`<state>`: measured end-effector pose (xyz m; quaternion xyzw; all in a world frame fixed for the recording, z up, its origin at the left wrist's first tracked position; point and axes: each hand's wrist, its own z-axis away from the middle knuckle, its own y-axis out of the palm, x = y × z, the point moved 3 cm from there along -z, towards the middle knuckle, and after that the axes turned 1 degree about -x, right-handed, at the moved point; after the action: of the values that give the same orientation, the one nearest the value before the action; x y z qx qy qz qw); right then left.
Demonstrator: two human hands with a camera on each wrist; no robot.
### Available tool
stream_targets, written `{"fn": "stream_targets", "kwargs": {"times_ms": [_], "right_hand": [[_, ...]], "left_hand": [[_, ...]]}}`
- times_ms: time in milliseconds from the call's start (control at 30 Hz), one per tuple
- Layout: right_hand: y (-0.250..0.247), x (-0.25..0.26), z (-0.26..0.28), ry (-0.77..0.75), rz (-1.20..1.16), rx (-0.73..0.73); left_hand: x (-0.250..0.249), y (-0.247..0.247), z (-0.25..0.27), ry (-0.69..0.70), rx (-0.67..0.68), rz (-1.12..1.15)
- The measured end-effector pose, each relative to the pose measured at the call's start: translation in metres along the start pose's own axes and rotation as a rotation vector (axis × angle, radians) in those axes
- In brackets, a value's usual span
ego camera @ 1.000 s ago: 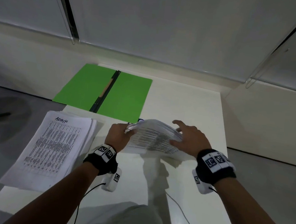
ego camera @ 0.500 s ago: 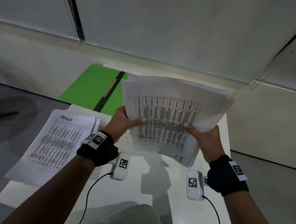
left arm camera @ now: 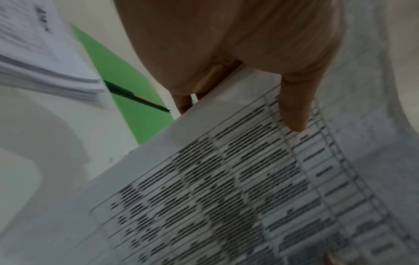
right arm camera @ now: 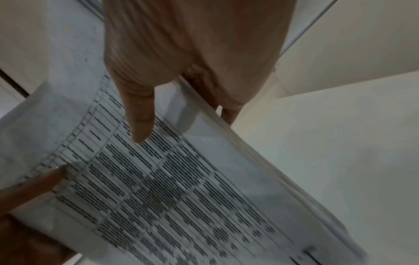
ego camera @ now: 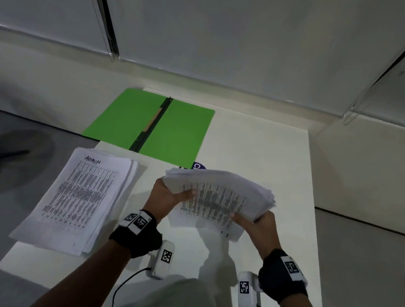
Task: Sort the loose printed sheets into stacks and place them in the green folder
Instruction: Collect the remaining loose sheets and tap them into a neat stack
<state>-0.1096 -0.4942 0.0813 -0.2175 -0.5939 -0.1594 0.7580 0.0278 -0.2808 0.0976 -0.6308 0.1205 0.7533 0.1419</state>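
Having dropped from upright, the thick bundle of printed white sheets is tilting between the left hand and right hand, both pinching it, probably squaring best by tapping edges before the open green card folder beyond the fingertips.

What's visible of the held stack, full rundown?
The held stack is a thick bundle of white sheets, the top one printed with a dense table of dark text. Its edges are fanned and uneven, and it bows. Left hand and right hand grip opposite sides, thumbs on top, holding it above the table, near the green folder.
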Motion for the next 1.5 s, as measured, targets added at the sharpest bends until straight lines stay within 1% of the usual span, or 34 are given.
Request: {"fn": "stream_targets", "kwargs": {"times_ms": [100,200,233,300,400,467,533,600,700,767,867,900,1033,1167,1267,1333,1433,1500], "right_hand": [[0.0,0.026,0.003,-0.101,-0.095,-0.001],[0.008,0.038,-0.002,-0.088,-0.15,0.034],[0.01,0.037,-0.004,-0.086,-0.153,0.024],[0.013,0.03,-0.008,-0.08,-0.159,0.0],[0.019,0.003,-0.017,-0.018,-0.09,-0.012],[0.02,-0.024,-0.024,0.069,0.062,-0.028],[0.023,-0.052,-0.028,0.18,0.283,-0.014],[0.028,-0.066,-0.027,0.203,0.382,-0.009],[0.045,-0.058,-0.027,0.137,0.405,-0.019],[0.067,-0.046,-0.022,0.129,0.424,0.036],[0.122,-0.039,-0.021,0.176,0.403,0.161],[0.145,-0.04,-0.023,0.187,0.385,0.193],[0.251,-0.045,-0.027,0.22,0.353,0.253],[0.351,-0.041,-0.016,0.308,0.316,0.311],[0.4,-0.052,-0.014,0.357,0.37,0.281],[0.418,-0.061,-0.011,0.408,0.448,0.245],[0.427,-0.066,-0.003,0.462,0.546,0.19],[0.42,-0.066,-0.003,0.456,0.682,0.072]], "left_hand": [[-0.027,0.005,0.002,0.088,0.031,0.036],[-0.04,0.017,0.004,0.123,0.04,0.059],[-0.043,0.021,0.004,0.137,0.02,0.048],[-0.039,0.025,0.001,0.134,-0.064,0.037],[-0.004,0.021,-0.011,0.005,-0.157,-0.021],[0.036,0.015,-0.016,-0.143,-0.13,-0.222],[0.069,0.012,-0.013,-0.265,-0.061,-0.446],[0.079,0.007,-0.007,-0.277,-0.024,-0.563],[0.07,-0.012,-0.008,-0.19,-0.03,-0.592],[0.061,-0.038,-0.011,-0.141,-0.046,-0.626],[0.054,-0.097,-0.021,-0.159,-0.058,-0.655],[0.055,-0.121,-0.025,-0.163,-0.065,-0.669],[0.064,-0.227,-0.037,-0.255,-0.123,-0.718],[0.08,-0.326,-0.041,-0.318,-0.144,-0.746],[0.101,-0.374,-0.049,-0.361,-0.141,-0.738],[0.114,-0.388,-0.053,-0.377,-0.113,-0.755],[0.129,-0.395,-0.055,-0.406,-0.076,-0.822],[0.14,-0.397,-0.054,-0.447,-0.121,-0.94]]}}
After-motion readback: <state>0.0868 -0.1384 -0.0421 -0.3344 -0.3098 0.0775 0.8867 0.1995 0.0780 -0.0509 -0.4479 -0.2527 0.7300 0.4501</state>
